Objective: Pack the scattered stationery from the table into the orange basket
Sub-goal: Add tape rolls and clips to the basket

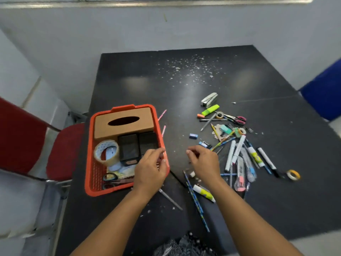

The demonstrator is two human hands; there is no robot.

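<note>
You are partway through. The basket (pixel 92 156) at the table's (pixel 140 74) left already holds a box (pixel 118 126), a tape roll (pixel 106 151), two black cases and scissors (pixel 110 176). Most stationery is not yet packed: the stapler (pixel 209 99), highlighter (pixel 210 110), pens (pixel 238 152) and glue stick (pixel 203 193) lie scattered to the right. Your left hand (pixel 150 170) hovers over the basket's rim, your right hand (pixel 203 163) just beside it; both grips are curled, contents too blurred to tell.

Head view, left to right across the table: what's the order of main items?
red chair → orange basket → left hand → right hand → yellow tape roll → blue chair.
</note>
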